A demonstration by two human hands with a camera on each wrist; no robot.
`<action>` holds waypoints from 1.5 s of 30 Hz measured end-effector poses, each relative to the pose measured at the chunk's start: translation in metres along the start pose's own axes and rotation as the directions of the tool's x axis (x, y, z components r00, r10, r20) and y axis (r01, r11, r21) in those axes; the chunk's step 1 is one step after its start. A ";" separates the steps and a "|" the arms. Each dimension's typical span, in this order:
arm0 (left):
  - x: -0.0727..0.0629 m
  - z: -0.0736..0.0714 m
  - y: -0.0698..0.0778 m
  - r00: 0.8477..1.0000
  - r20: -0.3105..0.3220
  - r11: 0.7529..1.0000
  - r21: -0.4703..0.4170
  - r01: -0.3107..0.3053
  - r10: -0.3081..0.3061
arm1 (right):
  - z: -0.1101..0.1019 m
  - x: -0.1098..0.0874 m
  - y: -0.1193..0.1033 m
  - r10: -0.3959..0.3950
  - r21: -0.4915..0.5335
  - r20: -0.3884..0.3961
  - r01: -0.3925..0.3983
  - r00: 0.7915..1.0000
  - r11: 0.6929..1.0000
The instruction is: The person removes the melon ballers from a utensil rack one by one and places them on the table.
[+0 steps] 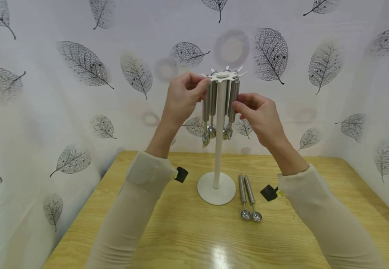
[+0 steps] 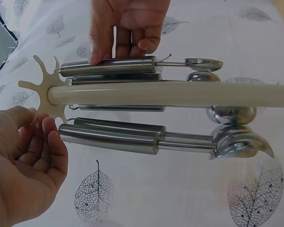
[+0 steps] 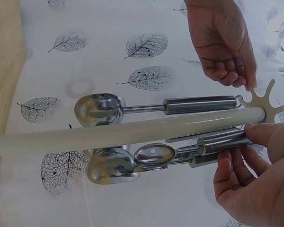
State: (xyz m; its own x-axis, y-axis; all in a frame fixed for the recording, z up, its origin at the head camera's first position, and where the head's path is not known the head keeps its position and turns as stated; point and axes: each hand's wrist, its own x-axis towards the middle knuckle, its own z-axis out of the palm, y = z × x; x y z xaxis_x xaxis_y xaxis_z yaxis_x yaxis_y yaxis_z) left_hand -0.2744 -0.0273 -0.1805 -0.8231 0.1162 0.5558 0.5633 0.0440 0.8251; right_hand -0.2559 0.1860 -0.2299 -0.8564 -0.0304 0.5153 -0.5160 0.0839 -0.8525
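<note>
A pale rotary utensil rack [image 1: 219, 142] stands upright on its round base, with several steel scoops [image 2: 109, 138] hanging by their handles from its star-shaped top [image 1: 224, 76]. My left hand [image 1: 185, 95] pinches one prong of that top between thumb and finger. Close by its fingertips, in the left wrist view, is the upper end of a hanging handle. On the other side, my right hand [image 1: 259, 114] holds the handle of a small scoop [image 3: 222, 142] with an oval bowl, thumb on one side and fingers on the other. The held scoop's top end is partly hidden by the thumb.
Two more small scoops [image 1: 242, 194] lie side by side on the wooden table [image 1: 181, 231], right of the rack's base [image 1: 207, 192]. A white curtain [image 1: 140, 112] printed with leaves surrounds the table at the back and sides.
</note>
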 end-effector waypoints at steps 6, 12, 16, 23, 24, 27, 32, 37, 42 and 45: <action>0.000 0.000 0.000 1.000 -0.002 1.000 -0.006 0.000 0.000 | 0.003 0.000 0.001 -0.007 -0.001 0.009 0.007 1.000 1.000; 0.000 -0.001 0.000 1.000 -0.003 1.000 -0.007 -0.005 0.005 | 0.003 -0.001 0.001 -0.010 -0.040 0.034 0.011 0.999 0.999; 0.001 -0.001 0.000 1.000 -0.003 1.000 -0.006 -0.008 0.008 | 0.001 -0.001 -0.001 -0.003 -0.065 0.050 0.006 0.999 0.998; 0.001 0.000 0.000 1.000 0.002 1.000 0.006 -0.012 0.012 | -0.009 -0.003 -0.006 0.013 -0.097 0.060 -0.007 0.998 0.995; 0.001 0.000 0.000 1.000 0.002 1.000 0.006 -0.011 0.011 | -0.010 -0.003 -0.006 0.015 -0.098 0.064 -0.009 0.998 0.995; 0.002 0.000 -0.001 1.000 0.005 1.000 0.004 -0.008 0.008 | -0.015 -0.002 -0.008 0.029 -0.108 0.072 -0.021 0.997 0.994; 0.001 0.000 -0.001 1.000 0.008 1.000 0.002 -0.005 0.005 | -0.021 -0.002 -0.012 0.045 -0.128 0.076 -0.035 0.996 0.991; 0.001 -0.001 0.000 1.000 0.007 1.000 0.010 -0.005 0.005 | -0.024 -0.003 -0.015 0.053 -0.128 0.085 -0.042 0.995 0.991; 0.001 -0.002 0.001 1.000 0.004 1.000 0.016 -0.001 0.000 | -0.027 -0.004 -0.017 0.056 -0.140 0.096 -0.042 0.994 0.989; 0.002 -0.002 0.001 1.000 0.010 1.000 0.023 0.001 -0.001 | -0.030 -0.003 -0.018 0.070 -0.136 0.102 -0.055 0.992 0.989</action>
State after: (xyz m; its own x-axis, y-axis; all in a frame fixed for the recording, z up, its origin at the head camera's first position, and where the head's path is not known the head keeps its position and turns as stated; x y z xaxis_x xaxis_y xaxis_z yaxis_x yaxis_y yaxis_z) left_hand -0.2757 -0.0289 -0.1783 -0.8230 0.1260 0.5539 0.5641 0.0673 0.8229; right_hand -0.2432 0.2142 -0.2137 -0.8876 -0.1256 0.4431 -0.4605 0.2205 -0.8599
